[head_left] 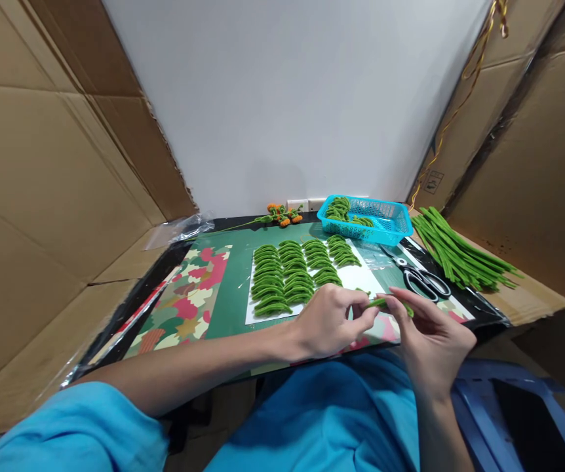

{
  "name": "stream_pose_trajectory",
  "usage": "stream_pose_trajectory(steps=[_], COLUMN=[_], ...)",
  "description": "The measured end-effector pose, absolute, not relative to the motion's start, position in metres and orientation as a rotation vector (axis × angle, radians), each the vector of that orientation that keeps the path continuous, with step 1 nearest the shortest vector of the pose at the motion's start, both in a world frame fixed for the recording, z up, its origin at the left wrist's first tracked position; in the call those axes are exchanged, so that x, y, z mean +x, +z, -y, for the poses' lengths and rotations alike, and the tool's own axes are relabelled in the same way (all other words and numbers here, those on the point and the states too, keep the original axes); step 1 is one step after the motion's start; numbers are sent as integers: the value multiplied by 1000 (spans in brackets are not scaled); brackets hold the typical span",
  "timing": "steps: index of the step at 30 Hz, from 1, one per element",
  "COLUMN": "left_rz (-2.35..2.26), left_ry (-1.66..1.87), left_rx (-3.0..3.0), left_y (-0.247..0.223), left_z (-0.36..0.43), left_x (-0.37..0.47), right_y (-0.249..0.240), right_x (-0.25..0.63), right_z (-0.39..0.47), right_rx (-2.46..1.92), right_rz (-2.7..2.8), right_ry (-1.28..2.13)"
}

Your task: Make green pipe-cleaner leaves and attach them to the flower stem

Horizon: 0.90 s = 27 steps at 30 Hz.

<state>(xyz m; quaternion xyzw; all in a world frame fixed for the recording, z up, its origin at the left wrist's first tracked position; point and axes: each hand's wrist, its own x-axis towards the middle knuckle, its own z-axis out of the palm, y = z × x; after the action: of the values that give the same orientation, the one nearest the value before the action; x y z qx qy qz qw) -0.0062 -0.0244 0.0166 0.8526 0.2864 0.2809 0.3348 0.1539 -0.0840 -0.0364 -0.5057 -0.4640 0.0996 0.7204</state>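
Note:
A short green fuzzy stem piece [377, 303] is held between my two hands near the table's front edge. My left hand [337, 319] pinches its left end between thumb and fingers. On its right part, my right hand [427, 331] closes thumb and fingertips, with a green tip showing beyond them. Behind my left hand lies a white sheet [356, 280] bearing columns of curved green fuzzy leaves [267, 275]. One small green piece rests on the sheet just behind my fingertips.
A blue basket [395, 226] with green leaves stands at the back right. Black-handled scissors [427, 282] and a bundle of long green stems [459, 252] lie at the right. An orange-flowered stem [285, 214] lies at the back. Cardboard walls [41, 151] flank the table.

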Motion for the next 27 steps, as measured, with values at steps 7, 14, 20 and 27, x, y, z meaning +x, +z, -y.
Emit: stream_pose_trajectory(steps=[7, 14, 20, 27], left_rz=[-709, -725, -648, -818], left_ry=[580, 591, 792, 728], left_rx=[1709, 1691, 2147, 1943], left_y=[19, 15, 9, 6], left_z=[28, 21, 19, 14], left_x=[-5, -5, -8, -6], right_y=[-39, -26, -28, -18], right_x=[149, 165, 176, 197], right_z=[86, 87, 83, 66], right_rx=[-1058, -1108, -1141, -1191], right_rz=[873, 1121, 1290, 1614], right_ry=[276, 396, 476, 368])
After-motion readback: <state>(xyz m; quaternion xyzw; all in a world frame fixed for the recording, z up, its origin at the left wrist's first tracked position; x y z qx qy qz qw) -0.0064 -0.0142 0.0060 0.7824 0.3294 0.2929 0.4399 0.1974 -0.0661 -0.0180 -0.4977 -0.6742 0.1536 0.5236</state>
